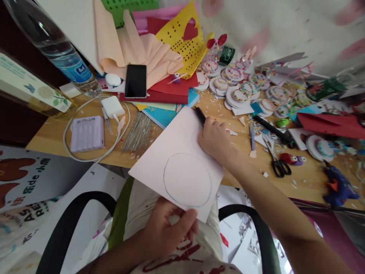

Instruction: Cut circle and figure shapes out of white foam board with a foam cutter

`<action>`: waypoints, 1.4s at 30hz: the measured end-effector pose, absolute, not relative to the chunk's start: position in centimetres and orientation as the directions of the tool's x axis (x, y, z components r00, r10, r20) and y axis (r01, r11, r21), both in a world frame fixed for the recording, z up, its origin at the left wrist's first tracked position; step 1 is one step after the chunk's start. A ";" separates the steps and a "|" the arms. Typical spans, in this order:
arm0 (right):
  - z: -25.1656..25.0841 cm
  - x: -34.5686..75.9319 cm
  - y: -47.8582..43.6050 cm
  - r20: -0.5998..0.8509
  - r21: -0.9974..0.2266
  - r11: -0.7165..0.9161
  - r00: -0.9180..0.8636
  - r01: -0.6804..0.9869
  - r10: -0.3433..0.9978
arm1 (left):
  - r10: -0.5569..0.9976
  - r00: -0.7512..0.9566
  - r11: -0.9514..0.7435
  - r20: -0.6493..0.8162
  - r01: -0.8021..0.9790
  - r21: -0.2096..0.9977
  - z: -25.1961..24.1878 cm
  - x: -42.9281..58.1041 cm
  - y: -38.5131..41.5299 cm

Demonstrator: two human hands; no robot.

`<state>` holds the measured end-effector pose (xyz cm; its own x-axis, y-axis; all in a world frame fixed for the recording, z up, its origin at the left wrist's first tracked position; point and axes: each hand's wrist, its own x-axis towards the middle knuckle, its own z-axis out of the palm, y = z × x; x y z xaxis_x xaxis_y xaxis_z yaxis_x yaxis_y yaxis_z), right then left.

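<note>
A pale pink sheet of paper (171,152) lies half on the wooden desk (57,133) and half over my lap. A full circle is drawn on its near part and a second arc shows near its far right edge. My left hand (165,228) pinches the sheet's near edge. My right hand (215,140) rests on the sheet's right side, closed around a black pen (200,115) whose end sticks up past my fingers.
Black scissors (275,160) lie right of my hand, a blue glue gun (339,186) further right. Several decorated paper discs (239,95) crowd the back. A phone (135,80), coloured paper stack (171,57), water bottle (57,45), power bank (87,134) and cable sit left.
</note>
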<state>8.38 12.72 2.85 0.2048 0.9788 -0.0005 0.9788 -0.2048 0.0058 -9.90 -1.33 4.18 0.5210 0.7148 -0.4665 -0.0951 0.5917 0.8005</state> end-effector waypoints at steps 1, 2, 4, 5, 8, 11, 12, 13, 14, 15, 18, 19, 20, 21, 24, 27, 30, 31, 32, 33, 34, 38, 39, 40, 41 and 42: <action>2.8 8.4 12.7 0.000 0.011 -0.200 0.200 0.980 0.980 | 0.706 0.517 0.605 -0.484 -0.087 0.791 4.2 -9.9 -1.4; 2.7 8.4 12.7 0.002 0.016 -0.194 0.194 0.981 0.981 | 0.701 0.514 0.613 -0.495 -0.080 0.786 4.3 -10.0 -1.4; 2.5 8.6 12.7 0.015 0.027 -0.178 0.178 0.984 0.984 | 0.697 0.521 0.607 -0.493 -0.061 0.793 4.2 -10.1 -1.3; 2.5 8.6 12.7 0.024 0.030 -0.170 0.169 0.985 0.985 | 0.696 0.535 0.591 -0.478 -0.050 0.805 4.2 -10.2 -1.3; 2.4 8.7 12.7 0.025 0.029 -0.159 0.159 0.987 0.987 | 0.699 0.579 0.524 -0.419 -0.016 0.852 3.9 -10.5 -1.1; 2.6 8.7 12.7 -0.011 0.025 -0.163 0.163 0.986 0.987 | 0.691 0.597 0.502 -0.408 0.010 0.865 3.8 -10.6 -0.8; 2.7 8.8 12.7 -0.020 0.023 -0.162 0.163 0.987 0.986 | 0.684 0.600 0.516 -0.415 0.004 0.857 3.8 -10.7 -0.6; 2.8 8.8 12.7 -0.027 0.019 -0.161 0.162 0.987 0.986 | 0.672 0.611 0.535 -0.419 -0.009 0.845 3.9 -10.8 -0.5; 2.9 8.8 12.7 -0.032 0.016 -0.160 0.161 0.987 0.986 | 0.657 0.626 0.556 -0.420 -0.027 0.831 3.9 -10.9 -0.3; 3.0 8.8 12.8 -0.039 0.015 -0.159 0.160 0.987 0.986 | 0.640 0.645 0.577 -0.418 -0.045 0.815 4.0 -10.9 0.0; 3.3 8.8 12.9 -0.079 0.034 -0.171 0.174 0.985 0.982 | 0.575 0.694 0.642 -0.434 -0.053 0.765 4.2 -11.1 0.5; 3.4 8.7 12.9 -0.098 0.047 -0.177 0.181 0.983 0.979 | 0.549 0.703 0.665 -0.452 -0.039 0.746 4.2 -11.2 0.5; 3.5 8.7 12.9 -0.117 0.059 -0.183 0.189 0.981 0.975 | 0.528 0.708 0.682 -0.469 -0.025 0.731 4.2 -11.2 0.5; 3.6 8.6 12.9 -0.134 0.070 -0.186 0.194 0.980 0.972 | 0.515 0.711 0.691 -0.478 -0.015 0.722 4.1 -11.1 0.5; 3.8 8.5 12.9 -0.160 0.096 -0.185 0.199 0.978 0.967 | 0.525 0.715 0.662 -0.461 -0.003 0.749 3.8 -11.0 0.2; 4.0 8.5 12.8 -0.166 0.116 -0.177 0.194 0.977 0.967 | 0.534 0.726 0.606 -0.434 0.030 0.795 3.7 -10.8 0.2; 4.2 8.6 12.7 -0.166 0.127 -0.171 0.190 0.977 0.968 | 0.530 0.731 0.578 -0.430 0.060 0.814 4.0 -10.7 0.5; 4.2 8.6 12.7 -0.165 0.131 -0.168 0.189 0.977 0.968 | 0.527 0.738 0.568 -0.421 0.062 0.821 4.1 -10.7 0.6; 4.3 8.7 12.7 -0.165 0.135 -0.165 0.186 0.977 0.968 | 0.528 0.747 0.554 -0.404 0.058 0.831 4.2 -10.7 0.7; 4.3 8.7 12.7 -0.167 0.138 -0.161 0.183 0.977 0.969 | 0.528 0.756 0.539 -0.386 0.052 0.841 4.1 -10.7 0.7; 4.3 8.7 12.7 -0.169 0.139 -0.155 0.177 0.978 0.970 | 0.536 0.759 0.527 -0.370 0.041 0.849 4.0 -10.7 0.5; 4.2 8.5 12.6 -0.142 0.141 -0.165 0.185 0.976 0.972 | 0.668 0.619 0.541 -0.413 -0.022 0.841 3.1 -10.0 -0.9; 4.1 8.4 12.5 -0.125 0.143 -0.174 0.192 0.974 0.973 | 0.697 0.564 0.549 -0.442 -0.025 0.835 2.9 -9.7 -1.3; 3.9 8.3 12.4 -0.108 0.144 -0.182 0.199 0.973 0.974 | 0.713 0.518 0.560 -0.472 -0.016 0.828 2.8 -9.4 -1.7; 3.8 8.3 12.3 -0.098 0.144 -0.184 0.199 0.972 0.975 | 0.708 0.496 0.576 -0.503 0.008 0.817 2.8 -9.2 -1.9; 3.7 8.2 12.3 -0.093 0.144 -0.180 0.195 0.973 0.976 | 0.688 0.490 0.597 -0.535 0.037 0.801 2.8 -9.0 -2.0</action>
